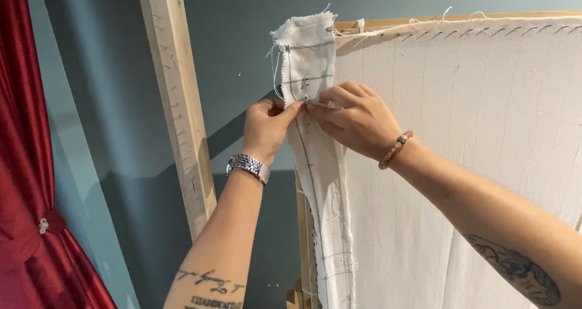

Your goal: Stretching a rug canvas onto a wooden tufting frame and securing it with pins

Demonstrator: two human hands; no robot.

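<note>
A cream woven cloth (pixel 473 133) is stretched on an upright wooden frame (pixel 418 22), pinned along the top bar. Its loose left edge strip (pixel 309 48) is folded outward and has dark lines drawn on it. My left hand (pixel 267 127), with a metal watch on the wrist, pinches this strip from the left. My right hand (pixel 357 118), wearing a bead bracelet, pinches the same spot from the right, holding what looks like a thin pin or needle against the cloth; it is too small to be sure.
A second wooden beam (pixel 176 103) leans at the left, with small nails along its face. A red curtain (pixel 24 163) hangs at the far left. A grey-green wall (pixel 230 36) is behind the frame.
</note>
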